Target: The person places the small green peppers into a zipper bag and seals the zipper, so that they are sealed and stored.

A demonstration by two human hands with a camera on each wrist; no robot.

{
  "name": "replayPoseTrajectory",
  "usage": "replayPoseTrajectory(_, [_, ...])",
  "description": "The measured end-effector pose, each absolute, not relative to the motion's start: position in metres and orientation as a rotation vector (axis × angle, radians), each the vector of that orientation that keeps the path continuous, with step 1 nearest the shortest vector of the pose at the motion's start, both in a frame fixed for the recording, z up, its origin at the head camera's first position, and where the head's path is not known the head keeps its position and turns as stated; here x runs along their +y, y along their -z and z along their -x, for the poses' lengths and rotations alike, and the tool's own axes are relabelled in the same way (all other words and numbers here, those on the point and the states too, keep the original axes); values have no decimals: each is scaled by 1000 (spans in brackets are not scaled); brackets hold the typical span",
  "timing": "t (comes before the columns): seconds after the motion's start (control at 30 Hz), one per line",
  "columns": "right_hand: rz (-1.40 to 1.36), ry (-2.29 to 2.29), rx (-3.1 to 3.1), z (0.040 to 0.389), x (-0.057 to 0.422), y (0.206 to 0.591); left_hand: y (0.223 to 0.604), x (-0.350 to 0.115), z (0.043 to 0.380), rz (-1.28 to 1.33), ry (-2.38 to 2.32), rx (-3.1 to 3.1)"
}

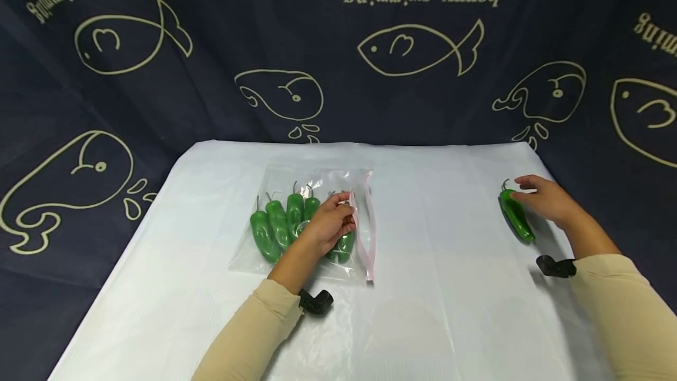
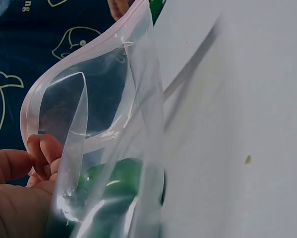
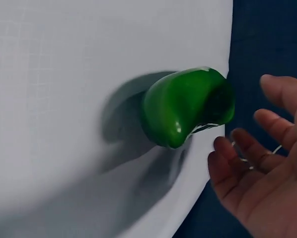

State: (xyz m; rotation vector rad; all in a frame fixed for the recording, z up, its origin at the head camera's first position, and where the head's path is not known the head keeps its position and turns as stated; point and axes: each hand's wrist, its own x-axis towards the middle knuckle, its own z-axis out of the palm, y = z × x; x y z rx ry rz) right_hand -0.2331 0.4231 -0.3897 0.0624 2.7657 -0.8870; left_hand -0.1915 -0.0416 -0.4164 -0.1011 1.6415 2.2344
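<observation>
A clear zip bag (image 1: 248, 257) with a pink-edged mouth lies on the table, several green chili peppers (image 1: 264, 236) inside it. My left hand (image 1: 330, 223) pinches the bag's rim between thumb and fingers. In the left wrist view, the pink zip edge (image 2: 69, 58) bows wide and the bag mouth gapes. A single green chili pepper (image 1: 516, 216), stem away from me, lies on the table's right side. Beside its stem end is my right hand (image 1: 547, 197), fingers spread and relaxed. The right wrist view shows a gap between that hand (image 3: 272, 168) and the pepper (image 3: 181, 106).
A white cloth (image 1: 423, 216) covers the table. Behind and around it hangs dark blue fabric (image 1: 328, 28) with fish and whale drawings. The lone pepper lies close to the table's right edge. Black wrist cameras (image 1: 317, 303) sit on both wrists.
</observation>
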Motion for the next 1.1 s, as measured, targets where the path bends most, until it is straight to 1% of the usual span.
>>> replayPoseTrajectory(0.3, [-75, 805, 2684, 234, 424, 408, 419, -41, 189, 86, -2254, 1623])
replayPoseTrajectory(0.6, [-121, 838, 2811, 231, 416, 408, 417, -41, 190, 85, -2247, 1648])
replayPoseTrajectory(0.73, [-119, 952, 2833, 230, 398, 403, 415, -41, 191, 107, -2235, 1663])
replayPoseTrajectory(0.9, [-47, 1116, 2822, 225, 368, 392, 414, -41, 191, 116, -2235, 1674])
replayPoseTrajectory(1.1, [42, 1144, 2877, 215, 324, 375, 416, -39, 191, 117, -2245, 1655])
